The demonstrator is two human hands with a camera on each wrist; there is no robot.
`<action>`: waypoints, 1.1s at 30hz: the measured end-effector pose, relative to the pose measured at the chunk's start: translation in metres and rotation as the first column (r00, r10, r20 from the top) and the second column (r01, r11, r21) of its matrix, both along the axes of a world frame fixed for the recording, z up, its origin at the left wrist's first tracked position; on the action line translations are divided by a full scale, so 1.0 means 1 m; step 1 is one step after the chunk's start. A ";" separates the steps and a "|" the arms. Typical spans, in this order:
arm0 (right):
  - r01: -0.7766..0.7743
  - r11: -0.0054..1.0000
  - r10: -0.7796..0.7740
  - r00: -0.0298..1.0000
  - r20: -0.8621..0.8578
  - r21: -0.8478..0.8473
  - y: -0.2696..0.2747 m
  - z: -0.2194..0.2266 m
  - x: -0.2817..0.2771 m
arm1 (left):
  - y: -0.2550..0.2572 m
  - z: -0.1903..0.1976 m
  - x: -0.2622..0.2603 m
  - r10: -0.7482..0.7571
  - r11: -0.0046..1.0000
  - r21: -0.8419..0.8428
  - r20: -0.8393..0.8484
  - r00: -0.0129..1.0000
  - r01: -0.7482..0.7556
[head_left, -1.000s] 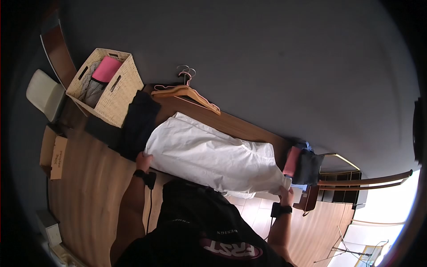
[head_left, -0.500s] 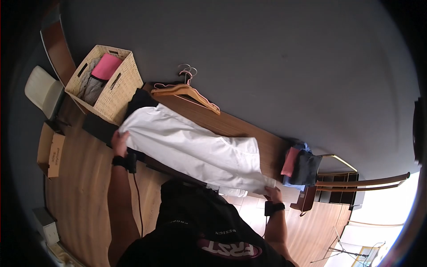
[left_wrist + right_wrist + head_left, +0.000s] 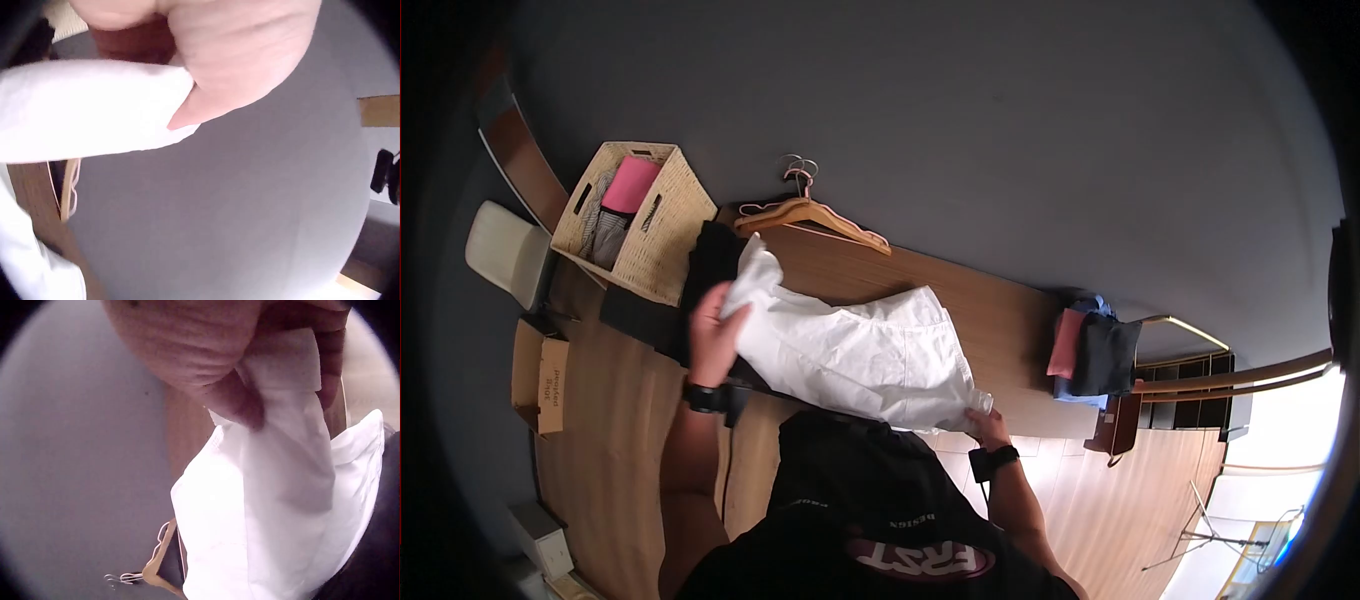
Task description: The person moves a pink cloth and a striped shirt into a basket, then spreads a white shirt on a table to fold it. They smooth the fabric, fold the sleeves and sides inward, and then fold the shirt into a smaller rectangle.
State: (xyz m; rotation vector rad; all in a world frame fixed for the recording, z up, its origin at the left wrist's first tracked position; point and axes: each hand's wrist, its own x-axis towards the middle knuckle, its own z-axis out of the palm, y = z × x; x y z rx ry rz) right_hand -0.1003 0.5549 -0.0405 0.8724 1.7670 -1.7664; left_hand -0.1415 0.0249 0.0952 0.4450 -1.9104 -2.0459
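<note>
A white garment [image 3: 860,355] with visible seams stretches between my two hands over the long wooden table; its kind is not clear. My left hand [image 3: 715,340] is at its left end, beside a dark folded cloth [image 3: 712,262]. In the left wrist view my thumb [image 3: 231,81] pinches a folded edge of the white fabric [image 3: 94,112]. At the near right corner, my right hand [image 3: 990,428] grips a narrow end of the garment. The right wrist view shows the thumb [image 3: 240,406] in front of that end, with fingers behind it.
Wooden hangers [image 3: 810,212] lie at the table's back edge by the dark wall. A woven basket [image 3: 675,235] holding pink and striped cloth stands left. Folded clothes [image 3: 1105,355] are stacked at the right end. A cardboard box [image 3: 552,385] sits on the floor.
The white garment first shifted left in both hands. Since then my left hand has moved right and its end has bunched up; the right hand has shifted left, still gripping its corner.
</note>
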 end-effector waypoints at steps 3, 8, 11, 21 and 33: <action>0.032 0.999 -0.032 0.999 0.027 -0.018 0.000 -0.002 0.001 | 0.072 0.001 -0.022 -0.126 0.983 -0.134 0.028 0.992 0.128; 0.098 0.796 0.150 0.924 -0.351 0.598 -0.007 -0.013 0.010 | 0.205 0.007 -0.049 -0.209 0.946 -0.279 -0.127 0.970 0.167; 0.187 0.732 0.220 0.844 -0.488 0.655 -0.009 -0.006 0.011 | 0.244 0.030 -0.031 -0.798 0.590 -0.280 -0.060 0.599 0.758; 0.200 0.965 -0.190 0.979 0.077 -0.167 -0.005 0.022 0.023 | 0.151 -0.132 0.009 -0.390 0.693 -0.529 0.296 0.872 0.490; 0.105 0.476 0.295 0.916 -0.272 0.873 -0.009 -0.026 0.014 | 0.107 -0.176 0.042 -0.160 0.869 -0.249 0.677 0.718 0.428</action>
